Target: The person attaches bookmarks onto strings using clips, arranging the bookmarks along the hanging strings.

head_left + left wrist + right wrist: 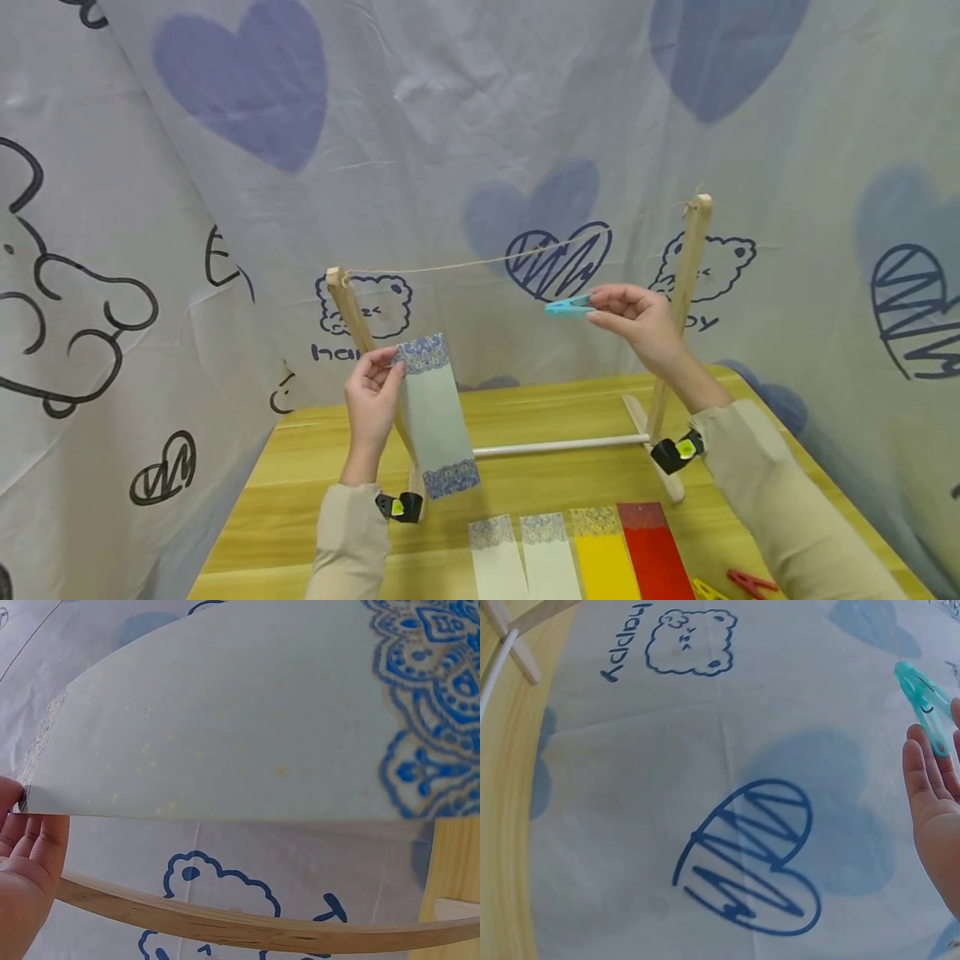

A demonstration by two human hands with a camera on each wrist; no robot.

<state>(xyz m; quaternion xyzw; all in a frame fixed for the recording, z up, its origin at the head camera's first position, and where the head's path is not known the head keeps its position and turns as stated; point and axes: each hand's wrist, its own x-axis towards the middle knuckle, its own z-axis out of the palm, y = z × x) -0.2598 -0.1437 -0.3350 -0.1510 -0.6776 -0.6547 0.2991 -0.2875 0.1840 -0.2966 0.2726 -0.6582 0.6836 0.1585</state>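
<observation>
My left hand (372, 400) pinches a pale paper card (435, 417) by its upper left corner. The card hangs upright in front of the left wooden post (348, 308), with blue lace print at both ends. In the left wrist view the card (225, 720) fills the upper part, slightly bowed. My right hand (637, 321) holds a turquoise clothespin (567, 306) by its handles, between thumb and fingers. The clothespin's tip points left, below the string (465, 264) tied between the posts. In the right wrist view, the clothespin (922, 701) sits at the fingertips.
On the wooden table (262, 500) lie two white cards (498, 567), a yellow card (603, 567) and a red card (656, 554). Near them are a red clothespin (750, 581) and a yellow clothespin (707, 590). A white rod (558, 446) joins the stand's base. Behind hangs a printed curtain (450, 100).
</observation>
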